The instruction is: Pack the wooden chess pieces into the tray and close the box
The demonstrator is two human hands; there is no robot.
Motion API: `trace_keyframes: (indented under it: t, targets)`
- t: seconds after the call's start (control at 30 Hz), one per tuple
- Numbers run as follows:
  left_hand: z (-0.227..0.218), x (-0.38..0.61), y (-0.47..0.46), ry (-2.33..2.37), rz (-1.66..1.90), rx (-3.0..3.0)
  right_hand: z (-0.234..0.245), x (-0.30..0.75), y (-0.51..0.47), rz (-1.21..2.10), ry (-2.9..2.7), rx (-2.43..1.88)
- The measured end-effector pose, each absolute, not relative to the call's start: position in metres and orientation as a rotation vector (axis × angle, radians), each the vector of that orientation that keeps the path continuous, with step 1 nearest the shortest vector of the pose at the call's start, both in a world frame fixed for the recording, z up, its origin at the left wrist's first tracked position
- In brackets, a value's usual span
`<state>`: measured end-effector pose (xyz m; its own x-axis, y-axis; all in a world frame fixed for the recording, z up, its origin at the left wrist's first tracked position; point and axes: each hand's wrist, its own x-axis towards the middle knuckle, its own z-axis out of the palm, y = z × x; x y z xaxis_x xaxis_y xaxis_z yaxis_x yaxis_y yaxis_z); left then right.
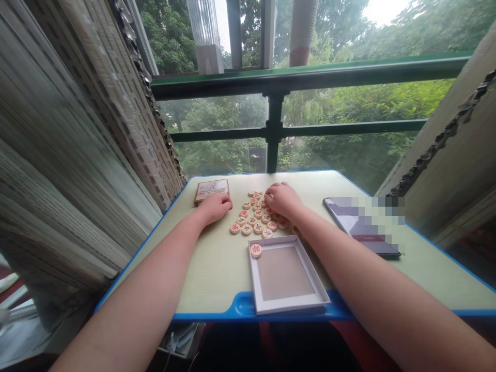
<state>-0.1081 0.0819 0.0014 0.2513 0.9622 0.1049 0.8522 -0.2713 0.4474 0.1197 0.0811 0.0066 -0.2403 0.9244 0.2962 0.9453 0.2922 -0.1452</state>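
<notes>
Round wooden Chinese chess pieces (pixel 258 213) with red or black characters lie loosely in the middle of the table. My right hand (pixel 284 200) is over the far right of this group, its fingers bent down and closed at a piece; the hand partly hides the contact. My left hand (pixel 215 207) rests at the near edge of a flat printed box (pixel 211 189), fingers curled together, with no object seen in them. In front of the pieces is a shallow white box tray (pixel 289 299). One piece with a red character (pixel 256 250) lies in its far left corner.
A dark-edged tablet or phone (pixel 360 230), partly blurred out, lies to the right of my right forearm. The pale table (pixel 205 279) has a blue rim. Curtains (pixel 96 103) hang on both sides, and a green railing (pixel 310 72) stands beyond at the window.
</notes>
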Motion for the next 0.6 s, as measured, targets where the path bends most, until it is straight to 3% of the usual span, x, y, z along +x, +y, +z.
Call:
trace_keyframes:
  t: [0.3, 0.6]
  targets:
    - [0.0000, -0.1090, 0.0830, 1.675, 0.516, 2.238, 0.0075, 0.1224, 0.0830, 0.084, -2.104, -1.837]
    - [0.0001, -0.1092, 0.0832, 1.669, 0.529, 2.239, 0.0142, 0.1244, 0.0764, 0.107, -2.335, -1.657]
